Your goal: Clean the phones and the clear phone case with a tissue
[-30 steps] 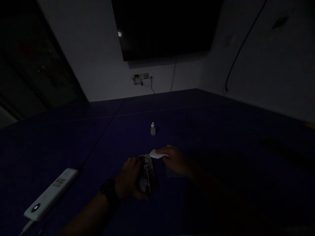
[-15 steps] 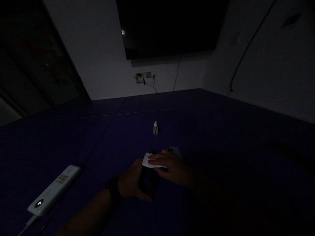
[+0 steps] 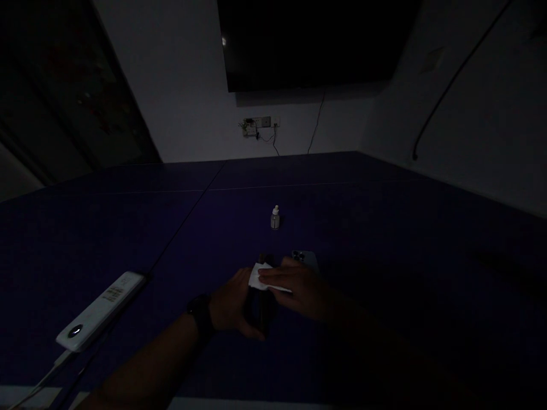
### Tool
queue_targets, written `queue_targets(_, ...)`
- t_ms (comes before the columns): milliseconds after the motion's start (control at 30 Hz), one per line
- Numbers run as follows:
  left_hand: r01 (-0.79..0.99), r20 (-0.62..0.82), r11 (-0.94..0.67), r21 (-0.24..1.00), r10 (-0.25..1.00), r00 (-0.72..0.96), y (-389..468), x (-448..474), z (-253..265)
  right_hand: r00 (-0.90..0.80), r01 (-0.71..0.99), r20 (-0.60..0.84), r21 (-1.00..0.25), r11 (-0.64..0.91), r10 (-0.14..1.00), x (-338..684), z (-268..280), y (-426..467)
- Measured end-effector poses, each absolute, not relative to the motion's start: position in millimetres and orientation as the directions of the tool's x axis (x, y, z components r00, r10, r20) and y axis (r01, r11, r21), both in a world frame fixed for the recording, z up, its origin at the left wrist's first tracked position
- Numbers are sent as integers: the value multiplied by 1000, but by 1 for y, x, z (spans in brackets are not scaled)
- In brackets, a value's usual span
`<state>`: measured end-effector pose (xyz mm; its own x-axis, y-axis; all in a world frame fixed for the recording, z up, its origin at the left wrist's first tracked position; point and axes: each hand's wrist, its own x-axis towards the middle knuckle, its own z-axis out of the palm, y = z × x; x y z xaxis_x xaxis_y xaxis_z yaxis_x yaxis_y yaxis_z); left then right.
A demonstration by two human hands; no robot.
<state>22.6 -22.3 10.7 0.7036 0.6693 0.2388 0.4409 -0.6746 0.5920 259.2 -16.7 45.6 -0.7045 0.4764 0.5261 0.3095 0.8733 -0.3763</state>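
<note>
My left hand, with a dark watch on the wrist, grips the side of a dark, oblong object. The room is too dim to show what kind of thing it is. My right hand presses a folded white tissue against the top of this object, its fingers flat over the tissue. Partly hidden behind the right hand lies a light-coloured phone with its camera lenses up. Farther off, a small bottle with a white dropper-like top stands upright.
A long white device with a round display and a plugged-in cable lies at the left of the dark blue surface. Against the far wall hang a big black screen and wired sockets.
My view has shifted slightly, so the scene sits a little differently and a pale near edge appears at the bottom. Both hands keep their holds, the tissue staying on the dark object.
</note>
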Motion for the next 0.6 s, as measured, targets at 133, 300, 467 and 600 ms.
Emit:
queue_targets(133, 483, 231, -639, 599, 716, 659, -22, 23, 8, -803, 207, 464, -373, 904, 375, 261, 49, -24)
queue_targets(300, 520, 199, -605, 604, 745, 636, -22, 22, 6, -823, 150, 459, -390, 908, 333, 261, 51, -29)
queue_targets(467, 456, 239, -675, 580, 676, 697, -20, 22, 7, -721, 302, 503, -390, 870, 476, 257, 48, -20)
queue_targets(600, 499, 223, -640, 584, 718, 660, -21, 22, 5, -815, 221, 429, -390, 894, 389, 261, 51, -25)
